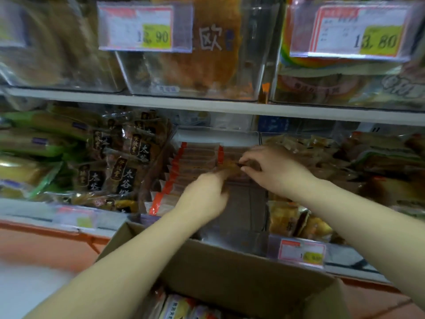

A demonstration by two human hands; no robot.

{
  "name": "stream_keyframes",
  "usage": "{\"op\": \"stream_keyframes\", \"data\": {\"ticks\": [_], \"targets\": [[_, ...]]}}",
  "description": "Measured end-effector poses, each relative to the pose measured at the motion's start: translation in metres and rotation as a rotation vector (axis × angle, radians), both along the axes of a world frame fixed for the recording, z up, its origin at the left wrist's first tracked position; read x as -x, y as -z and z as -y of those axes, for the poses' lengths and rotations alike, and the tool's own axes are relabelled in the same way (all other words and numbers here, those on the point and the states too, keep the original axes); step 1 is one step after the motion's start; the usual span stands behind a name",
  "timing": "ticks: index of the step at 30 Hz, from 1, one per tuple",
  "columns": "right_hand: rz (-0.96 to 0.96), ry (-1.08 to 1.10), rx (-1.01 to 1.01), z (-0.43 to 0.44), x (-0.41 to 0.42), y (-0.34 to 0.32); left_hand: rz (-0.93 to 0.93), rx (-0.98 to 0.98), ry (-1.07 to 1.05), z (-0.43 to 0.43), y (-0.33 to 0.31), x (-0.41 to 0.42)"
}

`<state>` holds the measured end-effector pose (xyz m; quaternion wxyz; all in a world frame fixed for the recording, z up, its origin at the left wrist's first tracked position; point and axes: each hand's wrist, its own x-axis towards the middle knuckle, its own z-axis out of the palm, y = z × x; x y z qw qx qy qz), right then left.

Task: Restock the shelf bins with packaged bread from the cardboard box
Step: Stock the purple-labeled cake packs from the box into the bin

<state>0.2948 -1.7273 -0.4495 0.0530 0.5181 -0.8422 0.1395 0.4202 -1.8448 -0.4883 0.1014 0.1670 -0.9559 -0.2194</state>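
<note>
Both my hands reach into a clear shelf bin (pixel 243 236) in the middle of the lower shelf. The bin holds a row of brown bread packs with red-orange edges (pixel 195 155). My right hand (pixel 273 171) pinches the top of one brown pack at the row's right end. My left hand (pixel 204 196) is blurred, its fingers curled at the same pack's lower edge. An open cardboard box (pixel 230 270) stands below my arms, with several wrapped bread packs (pixel 181 307) showing at its bottom.
Dark-labelled bread packs (pixel 122 166) and green-wrapped loaves (pixel 30 139) fill the bins to the left. Yellow and brown packs (pixel 299 222) lie to the right. The upper shelf (pixel 207 104) carries clear bins and price tags (pixel 145 28).
</note>
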Motion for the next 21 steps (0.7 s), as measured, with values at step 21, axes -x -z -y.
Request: {"op": "stream_keyframes", "data": {"ticks": [21], "targets": [[0.443, -0.124, -0.757, 0.024, -0.169, 0.271, 0.290, -0.044, -0.153, 0.033, 0.091, -0.204]]}}
